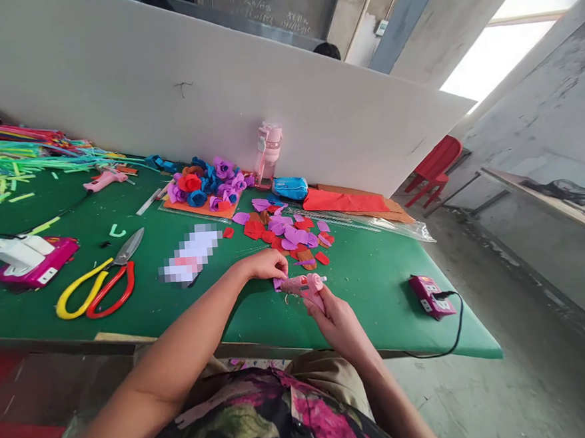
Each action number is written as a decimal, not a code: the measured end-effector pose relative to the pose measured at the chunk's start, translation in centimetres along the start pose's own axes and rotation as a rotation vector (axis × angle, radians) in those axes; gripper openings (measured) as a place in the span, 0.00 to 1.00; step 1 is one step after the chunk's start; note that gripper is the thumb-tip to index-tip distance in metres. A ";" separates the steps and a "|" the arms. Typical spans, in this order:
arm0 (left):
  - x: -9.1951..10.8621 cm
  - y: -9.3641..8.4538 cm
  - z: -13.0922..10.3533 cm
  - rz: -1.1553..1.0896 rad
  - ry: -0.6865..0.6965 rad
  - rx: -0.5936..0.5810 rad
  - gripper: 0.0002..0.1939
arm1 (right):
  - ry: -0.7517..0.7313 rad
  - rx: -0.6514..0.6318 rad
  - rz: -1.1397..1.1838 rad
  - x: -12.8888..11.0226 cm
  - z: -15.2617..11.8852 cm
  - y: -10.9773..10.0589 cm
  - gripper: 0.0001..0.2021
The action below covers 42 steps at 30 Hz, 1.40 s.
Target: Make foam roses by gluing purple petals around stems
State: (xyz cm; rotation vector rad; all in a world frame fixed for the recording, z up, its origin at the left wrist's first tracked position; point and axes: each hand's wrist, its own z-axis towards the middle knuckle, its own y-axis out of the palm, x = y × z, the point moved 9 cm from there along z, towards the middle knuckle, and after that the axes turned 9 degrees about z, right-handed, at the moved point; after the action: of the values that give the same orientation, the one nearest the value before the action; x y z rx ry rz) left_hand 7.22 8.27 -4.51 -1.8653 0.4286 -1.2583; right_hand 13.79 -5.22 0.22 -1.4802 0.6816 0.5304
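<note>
In my right hand (pixel 333 313) is a pink hot glue gun (pixel 304 286), its nozzle pointing left. My left hand (pixel 268 264) pinches a small purple paper piece (pixel 278 284) right at the nozzle's tip. The fingers partly hide that piece, so its full shape does not show. Just beyond both hands lies a scatter of loose purple, red and brown paper petals (pixel 294 235). Farther back, finished paper flowers (pixel 210 181) in purple, blue and red are heaped on an orange sheet.
Scissors (pixel 124 254) with yellow and red handles lie left, near a power strip (pixel 35 263). A second glue gun (pixel 104 180) rests behind. A pink bottle (pixel 268 152) and blue pouch (pixel 290 188) stand by the white partition (pixel 314 97). Another power strip (pixel 431 296) sits right.
</note>
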 end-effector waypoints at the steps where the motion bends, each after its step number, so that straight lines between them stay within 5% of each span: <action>1: 0.0 0.0 0.0 -0.005 -0.001 0.000 0.05 | -0.001 0.001 -0.002 0.1 0.0 0.0 0.17; 18: -0.1 0.0 0.0 -0.017 0.009 0.001 0.05 | 0.042 0.078 -0.014 2.0 -0.2 -2.0 0.21; 30: -0.3 0.2 0.1 -0.032 0.008 0.005 0.05 | 0.018 -0.004 0.025 0.4 0.0 -0.2 0.17; 42: 0.0 0.0 -0.1 -0.051 -0.013 -0.017 0.05 | 0.055 0.055 -0.011 2.2 -0.2 -1.7 0.21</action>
State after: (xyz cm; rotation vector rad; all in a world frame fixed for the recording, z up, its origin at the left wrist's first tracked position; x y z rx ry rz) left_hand 7.17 8.23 -4.54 -1.9085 0.3875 -1.2789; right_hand 16.52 -5.69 -0.06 -1.4509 0.7250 0.4606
